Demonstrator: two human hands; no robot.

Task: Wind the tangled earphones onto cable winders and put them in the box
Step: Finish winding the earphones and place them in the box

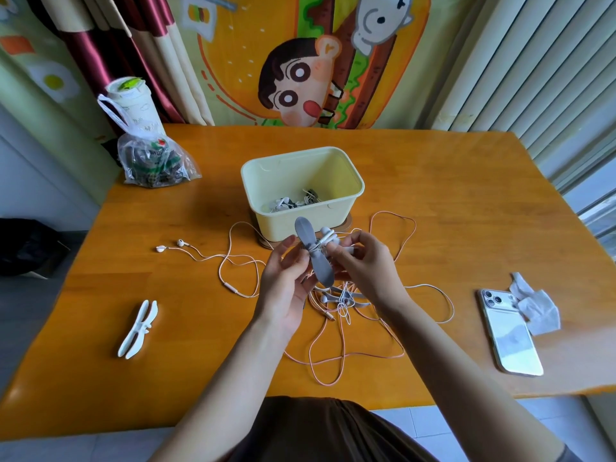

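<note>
A: The left hand (286, 281) is curled round the lower half of the grey winder (315, 253), holding it upright above the table (450, 195). The right hand (361, 261) pinches the wound bundle at the winder's waist, fingertips closed on the cable and buds there.

B: So which step is this?

A: I'd judge the finish of one winding: the cord looks wrapped, the ends being tucked. Next it calls for securing the loose end, then carrying the winder a short way farther to the cream box (301, 191), which already holds some wound sets.

B: And what's left?

A: A tangle of pink and white earphones (340, 308) lies on the table under the hands, loops running left and right. One pair of buds (170, 245) lies out to the left; a white winder (138, 328) waits at near left.

B: Anything unclear?

A: The hands hide the heart of the tangle, so I can't count the sets. The box's contents are too small to sort.
</note>
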